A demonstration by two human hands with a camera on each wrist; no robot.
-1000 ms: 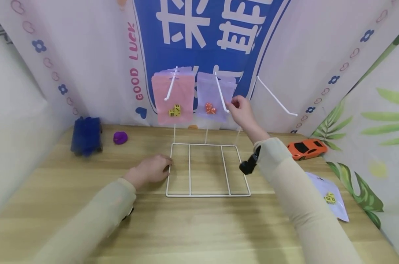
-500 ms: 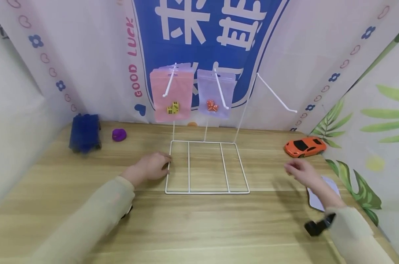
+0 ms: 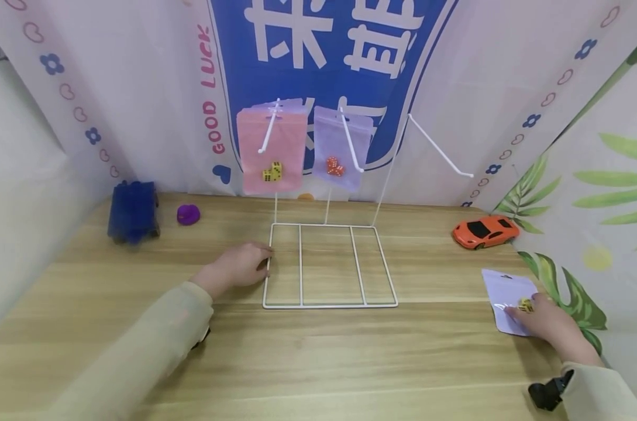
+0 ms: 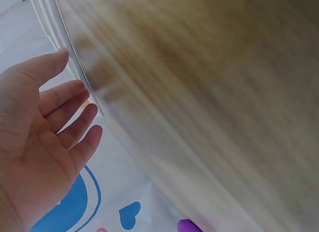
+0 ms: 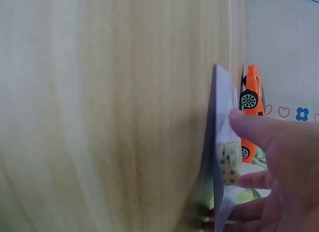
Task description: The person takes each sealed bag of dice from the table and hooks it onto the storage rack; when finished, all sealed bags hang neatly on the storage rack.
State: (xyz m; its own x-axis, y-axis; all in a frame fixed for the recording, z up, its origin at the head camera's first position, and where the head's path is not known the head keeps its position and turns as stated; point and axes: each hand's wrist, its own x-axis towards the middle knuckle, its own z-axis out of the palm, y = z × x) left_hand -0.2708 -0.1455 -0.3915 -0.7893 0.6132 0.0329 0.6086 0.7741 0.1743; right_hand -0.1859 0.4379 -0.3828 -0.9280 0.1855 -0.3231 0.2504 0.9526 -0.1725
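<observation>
My left hand [image 3: 241, 264] rests its fingertips against the left side of a white wire display rack [image 3: 330, 306] on the table. In the left wrist view its fingers are relaxed and apart, touching the wire. On the right, my right hand [image 3: 547, 321] grips a light purple zip bag [image 3: 499, 292] holding yellow dice [image 5: 229, 164]; the thumb is on top and fingers reach round the far edge. A pink bag [image 3: 273, 137] with yellow dice hangs on the rack's left hook, in front of a purple one. Another purple bag [image 3: 344, 137] with orange dice hangs on the middle hook.
The rack's right hook [image 3: 439, 145] carries nothing. An orange toy car [image 3: 485, 232] stands at the back right. At the back left are a dark blue toy vehicle [image 3: 133, 210] and a small purple hat-like object [image 3: 188, 214]. A printed cloth [image 3: 165, 88] hangs behind.
My right hand has moved from the middle hook, rightward and down, to the purple bag on the table and has gripped it. The left hand stays at the rack.
</observation>
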